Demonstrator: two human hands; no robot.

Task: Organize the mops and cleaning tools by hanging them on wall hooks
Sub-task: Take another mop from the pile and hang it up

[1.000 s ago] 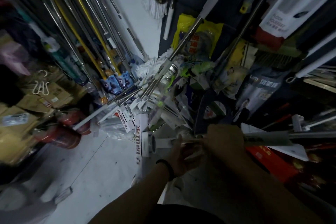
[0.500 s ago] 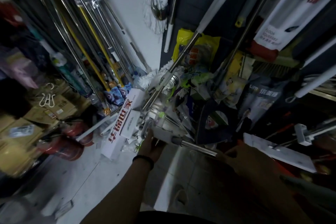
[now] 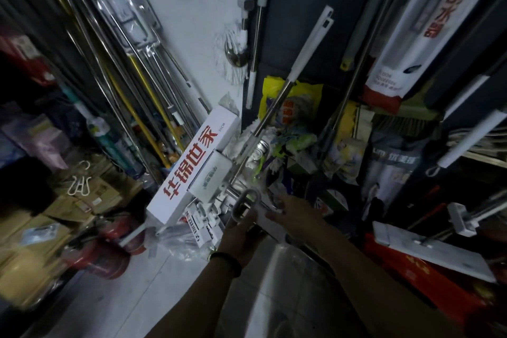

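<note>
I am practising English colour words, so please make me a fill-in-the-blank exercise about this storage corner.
The long white box bears ___ characters. The left hand, gripping the handle, wears a ___ wristband. The bag behind the leaning pole is ___.
Missing words: red, black, yellow.

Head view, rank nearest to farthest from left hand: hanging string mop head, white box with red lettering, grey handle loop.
1. grey handle loop: held by the left hand.
2. white box with red lettering: up-left, on the pile.
3. string mop head: farthest, hanging on the white wall above.
</note>
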